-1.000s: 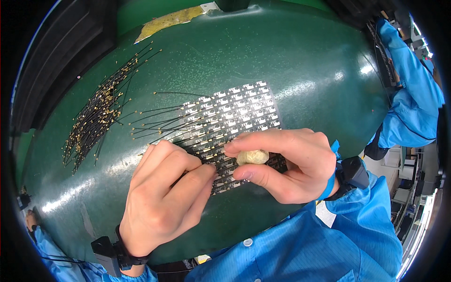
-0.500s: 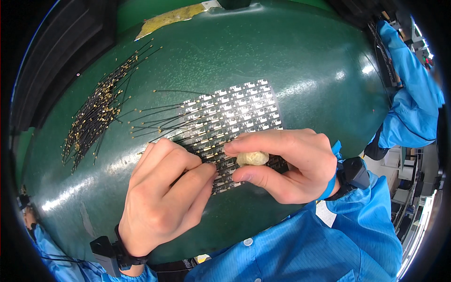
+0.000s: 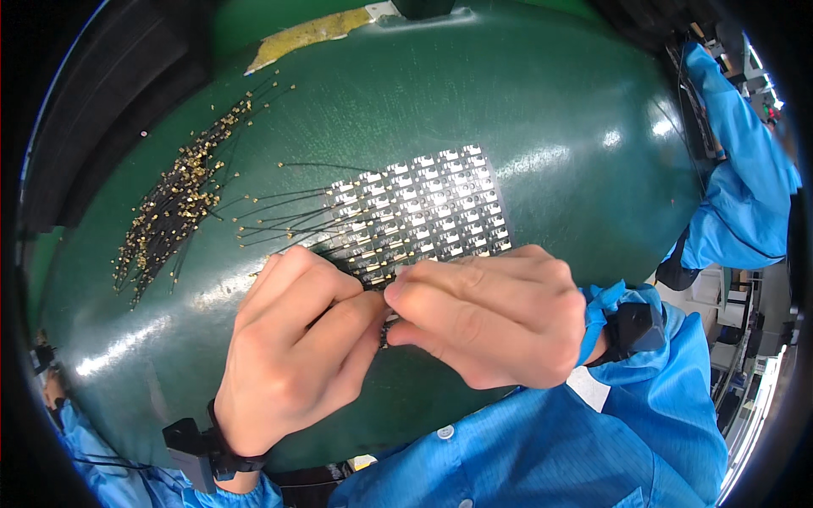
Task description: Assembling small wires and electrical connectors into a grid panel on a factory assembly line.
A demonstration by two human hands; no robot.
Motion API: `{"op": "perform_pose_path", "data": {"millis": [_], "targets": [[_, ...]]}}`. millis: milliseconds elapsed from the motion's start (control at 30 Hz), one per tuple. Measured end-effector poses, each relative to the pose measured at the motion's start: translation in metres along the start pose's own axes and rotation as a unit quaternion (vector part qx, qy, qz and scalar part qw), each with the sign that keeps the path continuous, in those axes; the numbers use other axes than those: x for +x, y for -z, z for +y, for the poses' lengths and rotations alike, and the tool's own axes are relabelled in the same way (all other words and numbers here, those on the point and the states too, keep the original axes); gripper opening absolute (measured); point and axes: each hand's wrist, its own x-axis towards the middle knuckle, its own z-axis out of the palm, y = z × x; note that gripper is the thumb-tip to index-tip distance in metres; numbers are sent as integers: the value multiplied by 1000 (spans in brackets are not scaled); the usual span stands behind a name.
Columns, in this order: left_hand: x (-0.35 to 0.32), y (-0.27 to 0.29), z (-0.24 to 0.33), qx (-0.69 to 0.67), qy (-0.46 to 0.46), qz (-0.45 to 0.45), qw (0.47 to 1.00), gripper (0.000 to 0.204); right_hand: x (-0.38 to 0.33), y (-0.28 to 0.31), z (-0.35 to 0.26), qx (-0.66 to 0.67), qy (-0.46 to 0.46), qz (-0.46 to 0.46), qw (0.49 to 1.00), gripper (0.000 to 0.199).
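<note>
Dark green table (image 3: 542,93), gold-tipped black wires (image 3: 174,207)

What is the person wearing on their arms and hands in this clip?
Both hands are bare, no gloves. The left hand has a black strap with a small black box at the wrist; the right hand has a similar black wrist device. Bright blue smock sleeves with gathered cuffs cover both forearms.
</note>
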Motion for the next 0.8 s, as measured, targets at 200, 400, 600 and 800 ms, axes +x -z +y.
{"op": "perform_pose_path", "data": {"millis": [200,400,600,800], "targets": [[4,21,4,30,19,-25,999,24,-2,1,7,86,-165,28,982,28],[-2,79,-38,189,140,97,967,23,-2,7,6,283,-383,67,877,18],[-13,86,-64,196,196,126,952,22,1,7,12,278,-355,77,889,20],[-10,89,-61,225,168,147,949,13,6,26,18,333,-413,30,847,24]]}}
